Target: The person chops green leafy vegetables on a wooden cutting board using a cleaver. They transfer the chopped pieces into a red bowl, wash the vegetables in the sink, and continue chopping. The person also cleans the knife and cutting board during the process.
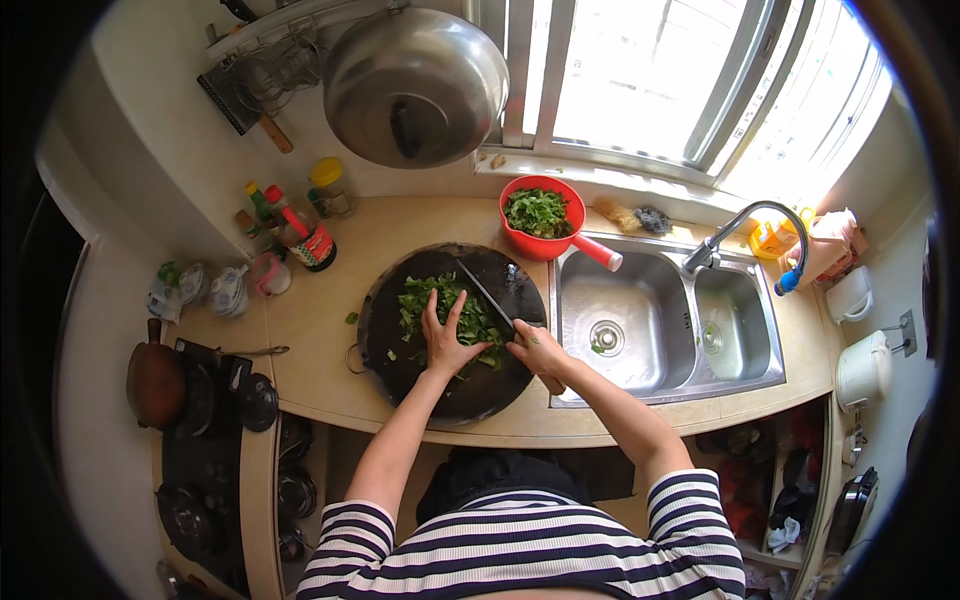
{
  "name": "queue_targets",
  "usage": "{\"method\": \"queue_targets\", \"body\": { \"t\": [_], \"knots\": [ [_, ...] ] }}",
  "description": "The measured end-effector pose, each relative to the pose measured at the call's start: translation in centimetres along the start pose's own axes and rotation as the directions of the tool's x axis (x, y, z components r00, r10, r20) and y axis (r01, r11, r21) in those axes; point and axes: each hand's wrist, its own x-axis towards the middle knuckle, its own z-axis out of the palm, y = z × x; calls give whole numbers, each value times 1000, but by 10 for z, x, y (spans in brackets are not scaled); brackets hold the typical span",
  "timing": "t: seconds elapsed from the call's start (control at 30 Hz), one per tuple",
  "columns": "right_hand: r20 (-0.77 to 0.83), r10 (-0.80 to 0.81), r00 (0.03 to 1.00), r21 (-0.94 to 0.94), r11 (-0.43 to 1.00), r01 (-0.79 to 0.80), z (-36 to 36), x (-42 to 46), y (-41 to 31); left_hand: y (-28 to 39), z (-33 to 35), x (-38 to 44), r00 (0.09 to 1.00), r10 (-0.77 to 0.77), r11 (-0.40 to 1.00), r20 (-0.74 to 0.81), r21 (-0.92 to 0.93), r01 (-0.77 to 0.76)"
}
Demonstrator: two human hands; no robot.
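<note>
Chopped leafy greens [418, 301] lie heaped on a round dark chopping board [465, 401]. My left hand [448, 346] rests on the heap with its fingers spread, pressing the leaves from above. In my right hand [538, 349] is a kitchen knife [486, 291], gripped by its wooden handle. Its blade points away from me and to the left, along the right side of the heap. A few small leaf pieces are scattered on the board. Behind the board's right side, a red long-handled plastic strainer or ladle [579, 206] holds more cut greens [536, 212].
To the right is a double-bowl steel sink [622, 300] with a curved faucet [750, 210]. Sauce bottles [309, 240] and a yellow-lidded jar [328, 184] stand at back left. A large metal wok lid [416, 82] hangs above. A stove with a brown pot [154, 382] is at left.
</note>
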Motion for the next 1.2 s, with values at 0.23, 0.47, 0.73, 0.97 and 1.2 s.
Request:
{"method": "queue_targets", "body": {
  "t": [0.23, 0.47, 0.73, 0.97, 1.2],
  "knots": [
    [175, 288, 942, 515, 788, -337, 10, -5, -16, 7, 5, 15, 994, 33, 997, -107, -64, -40],
    [141, 304, 942, 661, 679, -318, -17, -6, -55, 38, -12, 53, 972, 93, 996, -214, 8, -93],
    [145, 350, 925, 756, 564, -332, -17, -7, -45, 44, -5, 72, 986, 135, 988, -97, 90, -126],
    [158, 367, 917, 830, 454, -324, -50, 0, -53, 66, -6, 112, 983, 185, 979, -4, 92, -184],
    [76, 390, 918, 902, 366, -230, -97, 27, -40, 93, 20, 187, 961, 261, 961, 86, 66, -267]
  ]
}}
